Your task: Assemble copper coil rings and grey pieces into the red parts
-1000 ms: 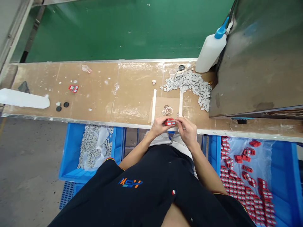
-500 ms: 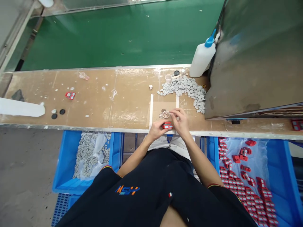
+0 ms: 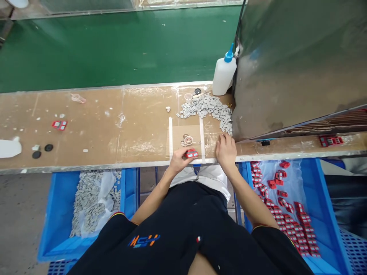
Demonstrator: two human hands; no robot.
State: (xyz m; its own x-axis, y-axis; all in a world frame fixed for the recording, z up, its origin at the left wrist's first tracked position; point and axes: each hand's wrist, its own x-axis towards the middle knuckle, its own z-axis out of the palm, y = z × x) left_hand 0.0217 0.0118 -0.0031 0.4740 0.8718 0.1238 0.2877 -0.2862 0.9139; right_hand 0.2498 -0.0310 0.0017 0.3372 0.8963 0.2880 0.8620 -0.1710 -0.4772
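Note:
My left hand (image 3: 178, 160) grips a small red toy car (image 3: 191, 153) with light windows at the table's front edge. My right hand (image 3: 226, 152) lies on the tabletop, fingers loosely apart and pointing at the near end of a pile of small grey rectangular pieces (image 3: 210, 107). Whether a fingertip touches a piece I cannot tell. Just beyond the toy car, a small clear cup (image 3: 188, 140) with a thin stick in it stands on a cardboard sheet (image 3: 178, 131) edged by white strips.
A white squeeze bottle (image 3: 224, 74) with a blue nozzle stands behind the pile, beside a large dark panel (image 3: 286, 68). Blue bins flank my lap: the left bin (image 3: 47, 225) contains grey pieces, the right bin (image 3: 332, 214) red toy cars. Another red car (image 3: 59, 125) lies far left.
My right hand has let go of the stick at the cup and moved right to the grey pile. The left hand still holds the toy car. The camera view has shifted right.

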